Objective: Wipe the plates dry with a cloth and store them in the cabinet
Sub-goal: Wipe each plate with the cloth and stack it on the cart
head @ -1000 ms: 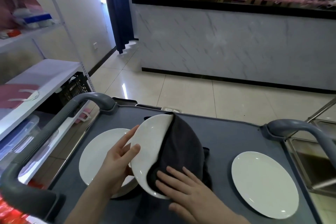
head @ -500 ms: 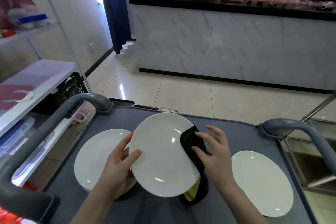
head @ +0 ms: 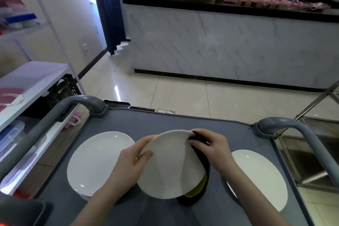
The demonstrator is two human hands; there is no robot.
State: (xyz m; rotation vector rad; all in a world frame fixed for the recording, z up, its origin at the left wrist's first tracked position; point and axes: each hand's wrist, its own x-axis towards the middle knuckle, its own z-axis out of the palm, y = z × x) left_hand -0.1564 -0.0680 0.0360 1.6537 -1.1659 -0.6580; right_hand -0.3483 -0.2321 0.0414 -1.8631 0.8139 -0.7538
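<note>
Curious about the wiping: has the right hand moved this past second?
Yes. The right hand moved forward, from beside the right plate's middle to its far rim.

Both bare forearms reach forward from the lower edge, the left hand [head: 133, 159] gripping the left rim of a round white ceramic plate [head: 174, 167], thumb on its near face, while the right hand [head: 213, 147] pinches a dark cloth [head: 202, 159] against the right rim.
</note>
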